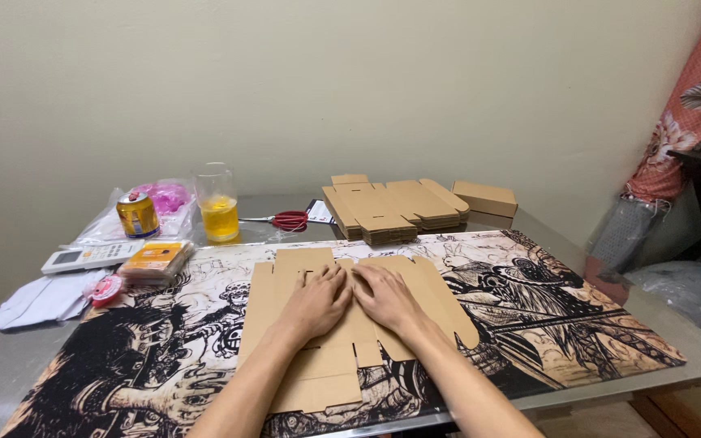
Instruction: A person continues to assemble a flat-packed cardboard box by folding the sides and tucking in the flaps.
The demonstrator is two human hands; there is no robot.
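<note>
A flat, unfolded brown cardboard box blank [436,296] lies on a black-and-cream illustrated mat [578,316] in front of me. My left hand [318,302] and my right hand [384,298] rest palm-down side by side on the middle of the blank, fingers pointing away from me and nearly touching each other. Neither hand grips anything; both press flat on the cardboard.
A stack of flat box blanks [391,207] and one folded box [485,197] lie at the back. Red scissors [284,220], a glass of yellow drink [218,204], a can [137,214], a remote [91,256] and a tape roll [105,289] sit at the left.
</note>
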